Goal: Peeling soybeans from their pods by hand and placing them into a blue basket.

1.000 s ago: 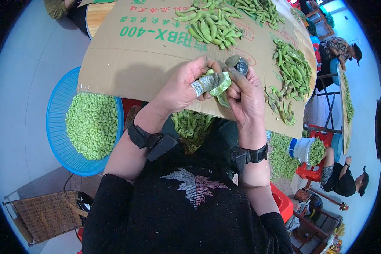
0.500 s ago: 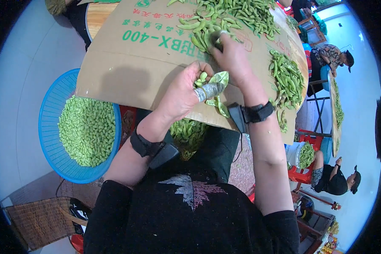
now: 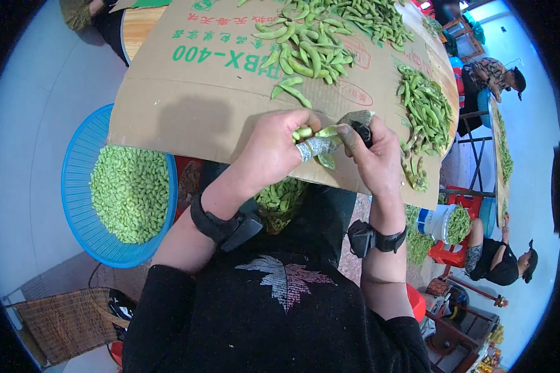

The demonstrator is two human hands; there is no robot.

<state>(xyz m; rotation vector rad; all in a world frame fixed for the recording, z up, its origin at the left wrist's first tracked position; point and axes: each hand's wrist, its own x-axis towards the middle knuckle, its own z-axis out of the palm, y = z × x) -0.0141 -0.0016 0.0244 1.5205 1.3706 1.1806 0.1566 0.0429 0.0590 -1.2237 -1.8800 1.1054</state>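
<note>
My left hand (image 3: 270, 149) is closed around a few shelled green beans (image 3: 302, 133), its thumb wrapped in a grey patterned covering. A green bean pod (image 3: 327, 131) spans the gap between both hands. My right hand (image 3: 379, 158) pinches the pod's right end between thumb and fingers; a dark covering shows on its fingers. Another pod piece (image 3: 325, 161) hangs below the wrapped left thumb. Both hands are over the near edge of a cardboard sheet (image 3: 186, 93). Just beyond them lie a couple of loose pods (image 3: 290, 90).
Pod piles lie at the far middle (image 3: 314, 50) and right (image 3: 424, 105) of the cardboard. A blue basket (image 3: 74, 205) of shelled beans (image 3: 130, 193) stands at left. Green pods (image 3: 280, 202) fill a container between my legs. Two people (image 3: 494, 255) (image 3: 488, 78) sit at right.
My right hand has come back from the far pile toward my left hand, and a pod is now between them. The pod piece at my left thumb has shifted.
</note>
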